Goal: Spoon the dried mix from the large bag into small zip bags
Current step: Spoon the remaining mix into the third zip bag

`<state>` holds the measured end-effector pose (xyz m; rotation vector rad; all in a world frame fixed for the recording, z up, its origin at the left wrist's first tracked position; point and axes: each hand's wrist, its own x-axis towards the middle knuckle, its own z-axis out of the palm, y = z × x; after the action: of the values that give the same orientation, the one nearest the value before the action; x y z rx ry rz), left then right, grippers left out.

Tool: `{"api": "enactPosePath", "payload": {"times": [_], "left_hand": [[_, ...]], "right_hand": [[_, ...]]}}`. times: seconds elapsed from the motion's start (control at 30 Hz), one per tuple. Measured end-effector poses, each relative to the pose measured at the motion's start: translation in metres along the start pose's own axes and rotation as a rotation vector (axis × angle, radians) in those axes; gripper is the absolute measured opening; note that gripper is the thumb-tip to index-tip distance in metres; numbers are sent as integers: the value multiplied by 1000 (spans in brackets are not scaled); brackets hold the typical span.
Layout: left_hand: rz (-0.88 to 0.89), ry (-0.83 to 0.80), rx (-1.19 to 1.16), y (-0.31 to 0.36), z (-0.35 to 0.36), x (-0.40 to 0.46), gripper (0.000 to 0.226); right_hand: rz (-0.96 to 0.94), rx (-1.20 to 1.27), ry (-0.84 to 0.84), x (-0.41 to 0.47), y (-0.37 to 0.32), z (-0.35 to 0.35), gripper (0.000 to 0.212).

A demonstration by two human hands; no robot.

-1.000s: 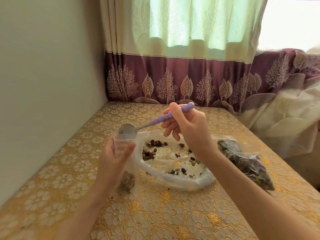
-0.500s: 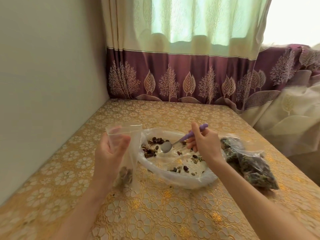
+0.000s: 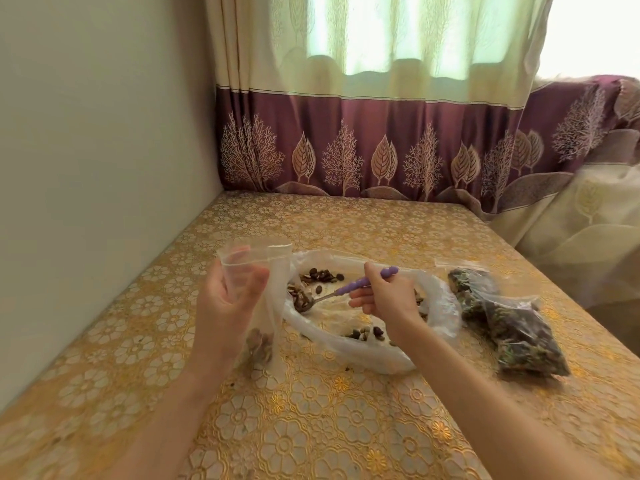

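Note:
My left hand [image 3: 228, 299] grips a small clear zip bag [image 3: 273, 306] upright with its mouth held open; a little dried mix lies at its bottom. Right of it the large clear bag [image 3: 367, 351] lies open on the table, with dark bits of dried mix [image 3: 318, 275] scattered inside. My right hand [image 3: 384, 299] holds a spoon with a purple handle [image 3: 360, 284]. The spoon's metal bowl [image 3: 306, 305] dips into the mix at the large bag's left side.
Two filled zip bags [image 3: 509, 323] of dark mix lie to the right of the large bag. The table [image 3: 346, 427] has a gold floral cloth. A wall runs along the left, and curtains [image 3: 381, 140] hang behind and at the right.
The spoon left the small bag's mouth and went down into the large bag, then moved left into the mix. My left hand keeps holding the small bag open.

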<state>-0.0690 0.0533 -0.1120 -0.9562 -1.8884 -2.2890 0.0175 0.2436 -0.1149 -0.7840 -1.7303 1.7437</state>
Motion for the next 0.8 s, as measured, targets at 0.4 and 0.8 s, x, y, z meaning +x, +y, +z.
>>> {"api": "enactPosePath", "payload": {"times": [0.4, 0.8], "left_hand": [[-1, 7, -7, 0, -1, 1, 76], [-32, -43, 31, -2, 0, -2, 75]], "right_hand": [[226, 267, -52, 3, 5, -17, 57], [41, 330, -3, -3, -58, -36, 43]]}}
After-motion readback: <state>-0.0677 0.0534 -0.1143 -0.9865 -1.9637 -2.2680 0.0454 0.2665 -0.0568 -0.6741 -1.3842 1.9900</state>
